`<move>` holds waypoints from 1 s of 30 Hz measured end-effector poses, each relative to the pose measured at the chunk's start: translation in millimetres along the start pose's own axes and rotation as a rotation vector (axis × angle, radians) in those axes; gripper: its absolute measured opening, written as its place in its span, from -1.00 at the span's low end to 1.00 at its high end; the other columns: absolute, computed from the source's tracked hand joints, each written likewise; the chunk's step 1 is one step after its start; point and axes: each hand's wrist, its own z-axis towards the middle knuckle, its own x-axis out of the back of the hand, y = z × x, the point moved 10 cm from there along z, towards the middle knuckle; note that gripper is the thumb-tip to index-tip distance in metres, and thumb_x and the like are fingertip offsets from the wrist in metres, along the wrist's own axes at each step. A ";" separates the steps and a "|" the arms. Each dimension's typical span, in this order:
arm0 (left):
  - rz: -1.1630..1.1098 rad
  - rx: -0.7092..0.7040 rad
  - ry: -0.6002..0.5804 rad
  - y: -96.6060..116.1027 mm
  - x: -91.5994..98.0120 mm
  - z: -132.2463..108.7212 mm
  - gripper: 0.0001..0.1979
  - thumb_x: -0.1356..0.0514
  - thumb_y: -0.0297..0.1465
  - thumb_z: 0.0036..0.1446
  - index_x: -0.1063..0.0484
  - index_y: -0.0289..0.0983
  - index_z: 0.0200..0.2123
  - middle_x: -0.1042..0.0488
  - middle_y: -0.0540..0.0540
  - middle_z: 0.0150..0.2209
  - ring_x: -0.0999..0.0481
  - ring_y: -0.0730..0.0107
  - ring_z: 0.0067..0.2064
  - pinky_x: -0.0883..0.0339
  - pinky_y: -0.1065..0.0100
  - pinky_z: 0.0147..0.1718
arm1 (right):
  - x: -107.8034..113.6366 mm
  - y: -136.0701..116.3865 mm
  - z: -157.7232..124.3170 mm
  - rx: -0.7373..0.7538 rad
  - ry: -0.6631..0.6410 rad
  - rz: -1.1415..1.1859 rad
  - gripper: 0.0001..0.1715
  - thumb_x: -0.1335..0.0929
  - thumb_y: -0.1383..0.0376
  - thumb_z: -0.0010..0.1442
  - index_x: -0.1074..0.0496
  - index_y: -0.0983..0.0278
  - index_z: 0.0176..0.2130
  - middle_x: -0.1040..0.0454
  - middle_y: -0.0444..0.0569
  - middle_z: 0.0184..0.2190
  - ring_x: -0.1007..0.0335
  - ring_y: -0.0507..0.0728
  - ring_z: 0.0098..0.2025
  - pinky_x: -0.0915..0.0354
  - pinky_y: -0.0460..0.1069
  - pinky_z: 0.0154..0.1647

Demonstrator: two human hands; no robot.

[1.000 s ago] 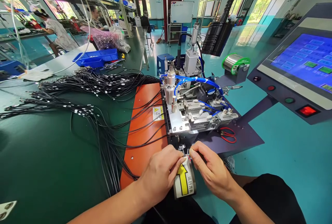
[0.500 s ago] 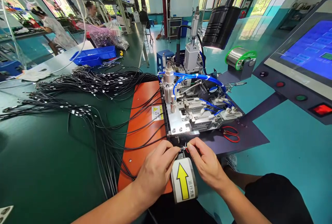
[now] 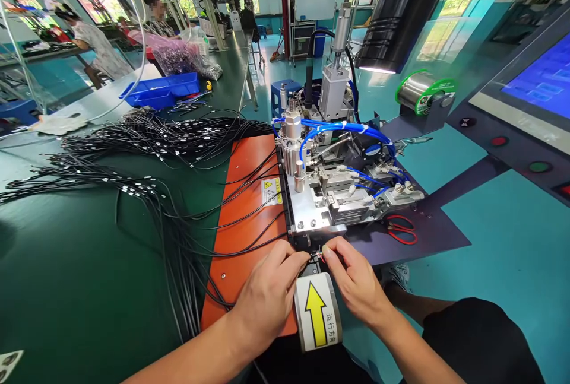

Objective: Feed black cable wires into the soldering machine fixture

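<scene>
My left hand (image 3: 267, 295) and my right hand (image 3: 356, 282) meet at the front of a small metal soldering machine (image 3: 332, 194). Both pinch the thin end of a black cable (image 3: 317, 253) with red and white wire tips, just below the machine's fixture. A curved white label with a yellow arrow (image 3: 317, 311) sits between my wrists. An orange plate (image 3: 249, 218) lies under my left hand. Several black cables (image 3: 178, 218) trail across it to the left.
Bundles of black cables (image 3: 133, 140) cover the green bench (image 3: 66, 265). Red-handled scissors (image 3: 401, 229) lie right of the machine. A solder spool (image 3: 423, 90), a black lamp (image 3: 396, 22) and a control panel with a blue screen (image 3: 534, 99) stand at right. A blue tray (image 3: 162, 90) and seated people are far left.
Both hands have moved up and forward with the cable end, from over the arrow label to the machine's front edge. The camera has tilted slightly downward.
</scene>
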 end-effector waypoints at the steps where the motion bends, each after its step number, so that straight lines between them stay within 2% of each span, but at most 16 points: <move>1: 0.008 0.003 -0.002 -0.2 -0.2 0.0 -0.74 0.00 -0.52 0.36 -0.46 -0.30 -0.06 -0.32 -0.10 -0.28 -0.38 0.32 -0.27 -0.38 0.34 -0.28 | -0.1 -0.2 0.0 -0.002 -0.002 0.001 -0.70 -0.17 0.18 0.45 -0.29 0.20 -0.31 -0.30 -0.17 -0.40 -0.23 0.07 -0.34 -0.18 -0.06 -0.27; 11: 0.085 0.008 -0.033 0.7 -2.4 2.3 -0.70 0.06 -0.50 0.38 -0.46 -0.32 -0.06 -0.29 -0.10 -0.31 -0.36 0.32 -0.33 -0.40 0.33 -0.35 | 0.6 -0.9 1.5 0.000 0.010 -0.009 -0.70 -0.17 0.19 0.45 -0.27 0.19 -0.33 -0.28 -0.18 -0.41 -0.21 0.07 -0.35 -0.17 -0.05 -0.27; 30: 0.223 -0.054 -0.087 4.1 -11.7 0.6 -0.71 0.00 -0.57 0.31 -0.44 -0.29 -0.02 -0.29 -0.11 -0.28 -0.36 0.29 -0.31 -0.40 0.27 -0.34 | 0.3 -0.5 1.9 0.005 0.045 -0.047 -0.68 -0.17 0.18 0.45 -0.22 0.19 -0.36 -0.27 -0.17 -0.43 -0.21 0.08 -0.36 -0.16 -0.03 -0.28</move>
